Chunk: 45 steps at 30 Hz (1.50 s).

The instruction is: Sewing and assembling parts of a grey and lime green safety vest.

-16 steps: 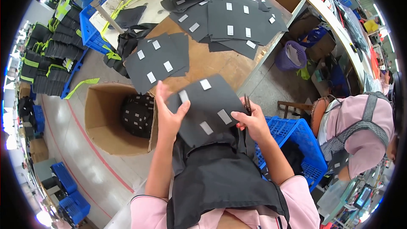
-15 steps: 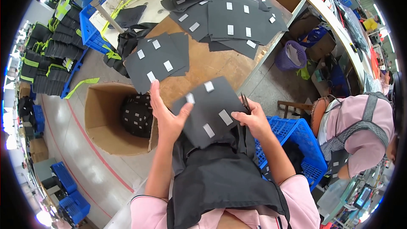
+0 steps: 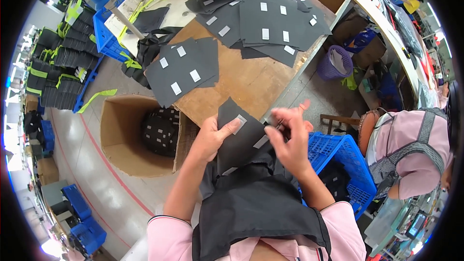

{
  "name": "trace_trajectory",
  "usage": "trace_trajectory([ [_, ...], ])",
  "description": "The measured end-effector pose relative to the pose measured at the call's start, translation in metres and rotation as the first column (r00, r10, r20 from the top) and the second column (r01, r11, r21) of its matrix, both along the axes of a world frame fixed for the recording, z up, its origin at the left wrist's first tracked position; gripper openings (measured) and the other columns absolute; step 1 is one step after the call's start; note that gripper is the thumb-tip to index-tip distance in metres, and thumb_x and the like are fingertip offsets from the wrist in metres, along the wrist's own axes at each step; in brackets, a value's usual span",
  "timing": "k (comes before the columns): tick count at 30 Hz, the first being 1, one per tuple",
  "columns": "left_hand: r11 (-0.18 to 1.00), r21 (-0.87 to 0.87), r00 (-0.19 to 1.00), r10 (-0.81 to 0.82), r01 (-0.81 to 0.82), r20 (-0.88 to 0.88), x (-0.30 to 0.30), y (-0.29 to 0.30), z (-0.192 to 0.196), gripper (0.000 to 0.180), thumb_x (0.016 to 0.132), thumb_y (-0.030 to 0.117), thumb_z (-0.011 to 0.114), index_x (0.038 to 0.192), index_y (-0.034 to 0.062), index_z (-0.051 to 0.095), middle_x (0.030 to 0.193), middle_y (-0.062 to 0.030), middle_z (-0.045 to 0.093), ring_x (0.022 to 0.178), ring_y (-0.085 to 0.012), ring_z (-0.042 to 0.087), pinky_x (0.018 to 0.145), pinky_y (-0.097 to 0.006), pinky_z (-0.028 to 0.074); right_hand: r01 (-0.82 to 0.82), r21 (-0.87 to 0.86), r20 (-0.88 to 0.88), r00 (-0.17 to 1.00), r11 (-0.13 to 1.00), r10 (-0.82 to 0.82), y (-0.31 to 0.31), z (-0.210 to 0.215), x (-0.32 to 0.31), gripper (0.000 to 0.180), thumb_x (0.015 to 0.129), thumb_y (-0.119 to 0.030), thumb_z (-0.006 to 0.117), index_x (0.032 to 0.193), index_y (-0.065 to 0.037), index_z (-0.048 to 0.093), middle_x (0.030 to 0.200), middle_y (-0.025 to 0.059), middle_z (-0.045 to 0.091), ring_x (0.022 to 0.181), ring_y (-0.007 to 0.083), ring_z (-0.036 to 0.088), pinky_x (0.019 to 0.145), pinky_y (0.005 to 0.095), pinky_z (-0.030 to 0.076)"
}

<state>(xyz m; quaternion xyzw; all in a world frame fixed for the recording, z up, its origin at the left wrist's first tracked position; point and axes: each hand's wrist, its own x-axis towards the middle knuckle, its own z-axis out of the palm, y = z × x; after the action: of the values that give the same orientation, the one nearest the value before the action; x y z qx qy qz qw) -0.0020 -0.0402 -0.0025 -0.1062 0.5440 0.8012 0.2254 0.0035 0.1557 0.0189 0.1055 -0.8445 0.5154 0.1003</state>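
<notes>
A black fabric panel [image 3: 237, 142] with white rectangular patches is held over my lap, tilted and partly folded. My left hand [image 3: 209, 139] pinches its left side, the thumb on top beside a patch. At the panel's right edge is my right hand [image 3: 292, 137], its fingers bent and partly blurred around small dark thread snips [image 3: 281, 124]. Beyond the hands, a small stack of similar panels [image 3: 183, 70] lies on the brown tabletop [image 3: 237, 79]. A larger, overlapping pile of panels [image 3: 270, 19] covers the far end.
Left of my lap stands an open cardboard box [image 3: 116, 157] with patched black pieces inside. A blue crate [image 3: 361, 191] is at my right, near another person in pink [image 3: 411, 150]. A purple basket [image 3: 333, 63] sits beyond the table edge. Stacked black goods [image 3: 63, 58] are far left.
The panel has turned and folded in my left hand, which now grips its side with the thumb on top. My right hand has let go of the panel and lifted beside its edge.
</notes>
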Motion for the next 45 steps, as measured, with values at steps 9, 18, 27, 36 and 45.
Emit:
trace_trajectory([
  [9,0.969,0.127,0.976,0.203,-0.211,0.074,0.017,0.019,0.014,0.027,0.087,0.013,0.055,0.109,-0.002,0.054,0.102,-0.0092,0.061,0.091,-0.0148,0.059,0.082,-0.028,0.047,-0.021,0.19,-0.181,0.982,0.982,0.056,-0.012,-0.013,0.013,0.032,0.071,-0.004,0.071,0.1,-0.006,0.059,0.083,0.0091,0.055,0.059,0.0196,0.056,0.049,0.0293,0.045],
  [18,0.968,0.039,0.968,0.25,-0.249,-0.03,0.026,0.025,0.007,0.022,0.09,0.012,0.054,0.107,-0.0017,0.056,0.1,-0.0058,0.06,0.089,-0.0104,0.056,0.079,-0.025,0.044,0.0,0.225,-0.283,0.957,0.974,0.065,-0.009,-0.012,0.008,0.028,0.069,0.0,0.072,0.095,-0.004,0.063,0.076,0.0099,0.054,0.057,0.0202,0.055,0.049,0.0278,0.045],
  [27,0.968,-0.054,0.966,0.241,-0.247,-0.091,0.024,0.025,0.006,0.02,0.091,0.013,0.055,0.102,-0.002,0.059,0.094,-0.004,0.062,0.085,-0.0081,0.054,0.077,-0.024,0.044,-0.022,0.18,-0.261,0.963,0.983,0.07,-0.001,-0.014,-0.005,0.034,0.067,-0.005,0.073,0.098,-0.006,0.061,0.075,0.0066,0.05,0.058,0.0208,0.052,0.052,0.0308,0.043],
  [36,0.968,0.054,0.969,0.241,-0.244,0.063,0.017,0.014,-0.016,0.032,0.091,0.025,0.056,0.112,0.001,0.052,0.095,-0.0033,0.059,0.088,-0.0113,0.055,0.08,-0.027,0.044,-0.319,-0.437,0.577,0.618,0.841,0.534,0.029,-0.015,-0.025,0.017,0.074,-0.006,0.068,0.073,-0.005,0.051,0.068,-0.0061,0.046,0.064,0.003,0.039,0.056,0.0207,0.031],
  [45,0.957,0.147,0.965,0.237,-0.252,0.115,0.014,0.012,-0.015,0.038,0.081,0.015,0.07,0.112,0.0014,0.053,0.096,-0.0051,0.061,0.086,-0.0138,0.059,0.077,-0.028,0.049,-0.027,-0.026,0.128,0.991,0.999,0.03,-0.002,-0.023,0.0,0.033,0.072,-0.01,0.072,0.101,-0.005,0.056,0.089,0.0095,0.054,0.059,0.0181,0.056,0.072,0.0328,0.048],
])
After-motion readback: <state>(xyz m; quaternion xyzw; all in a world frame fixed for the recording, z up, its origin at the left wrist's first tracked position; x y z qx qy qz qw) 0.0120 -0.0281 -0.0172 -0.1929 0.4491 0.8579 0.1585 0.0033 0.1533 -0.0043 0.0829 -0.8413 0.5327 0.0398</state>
